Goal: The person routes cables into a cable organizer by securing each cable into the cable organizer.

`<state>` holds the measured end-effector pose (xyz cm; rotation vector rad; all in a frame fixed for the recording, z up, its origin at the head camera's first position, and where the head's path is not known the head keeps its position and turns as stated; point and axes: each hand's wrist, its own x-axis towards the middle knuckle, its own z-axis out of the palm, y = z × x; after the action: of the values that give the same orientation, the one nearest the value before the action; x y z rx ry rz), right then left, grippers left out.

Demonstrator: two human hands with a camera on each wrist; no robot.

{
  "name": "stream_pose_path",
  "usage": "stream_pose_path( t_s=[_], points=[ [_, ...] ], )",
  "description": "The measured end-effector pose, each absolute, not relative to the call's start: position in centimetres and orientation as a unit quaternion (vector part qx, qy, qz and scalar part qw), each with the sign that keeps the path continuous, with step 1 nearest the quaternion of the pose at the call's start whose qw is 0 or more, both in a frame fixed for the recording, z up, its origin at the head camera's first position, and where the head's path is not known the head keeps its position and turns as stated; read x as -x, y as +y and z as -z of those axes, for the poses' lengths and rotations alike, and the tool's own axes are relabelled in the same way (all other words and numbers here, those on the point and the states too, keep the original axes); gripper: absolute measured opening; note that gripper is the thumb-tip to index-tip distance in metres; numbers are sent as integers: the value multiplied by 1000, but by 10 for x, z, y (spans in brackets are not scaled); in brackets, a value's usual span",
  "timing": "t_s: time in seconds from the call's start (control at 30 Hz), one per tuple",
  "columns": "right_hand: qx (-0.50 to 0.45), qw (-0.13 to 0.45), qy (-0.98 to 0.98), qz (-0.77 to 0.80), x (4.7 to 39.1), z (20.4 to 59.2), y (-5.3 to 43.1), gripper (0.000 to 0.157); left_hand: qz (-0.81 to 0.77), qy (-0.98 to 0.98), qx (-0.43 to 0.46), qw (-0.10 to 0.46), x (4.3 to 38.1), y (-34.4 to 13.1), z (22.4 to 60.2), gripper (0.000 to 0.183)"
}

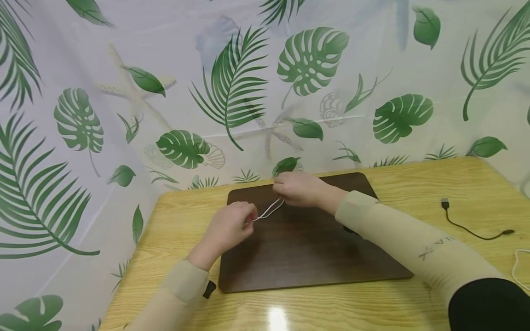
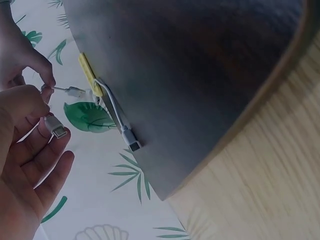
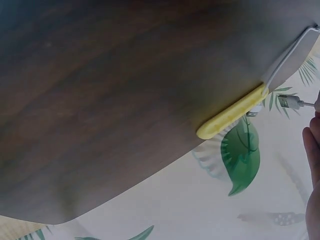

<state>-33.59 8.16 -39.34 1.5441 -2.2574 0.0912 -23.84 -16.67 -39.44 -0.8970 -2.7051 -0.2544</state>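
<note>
My left hand (image 1: 232,225) pinches a white USB cable (image 1: 270,209) between thumb and forefinger. In the left wrist view, the cable's USB-C plug (image 2: 57,129) pokes out below the thumb, the other fingers loosely bent. My right hand (image 1: 300,188) grips the same cable further back, over the far part of the dark brown board (image 1: 306,257). A USB-A plug (image 3: 290,101) sticks out from its fingertips (image 3: 312,137). On the board's far edge lies a yellow strip (image 3: 232,112) with a second short white cable (image 2: 114,102), ending in a USB-C plug (image 2: 132,140).
The board lies on a light wood table (image 1: 186,207). A black USB cable (image 1: 468,226) is on the table at the right, and part of a white cable (image 1: 515,266) shows at the right edge. Behind hangs a leaf-patterned cloth (image 1: 256,151).
</note>
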Motion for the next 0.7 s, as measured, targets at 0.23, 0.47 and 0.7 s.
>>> stream_pose_path(
  t_s=[0.23,0.47,0.7],
  points=[
    [-544,208,-812,-34,336,397,88,15,76,-936,313,141,245,-160,401,18],
    [-530,209,-821,-28,340,404,95,14,77,-935,315,144,246,-152,402,16],
    [-519,211,-827,-32,342,407,100,16,81,-930,319,166,250,-147,404,17]
  ],
)
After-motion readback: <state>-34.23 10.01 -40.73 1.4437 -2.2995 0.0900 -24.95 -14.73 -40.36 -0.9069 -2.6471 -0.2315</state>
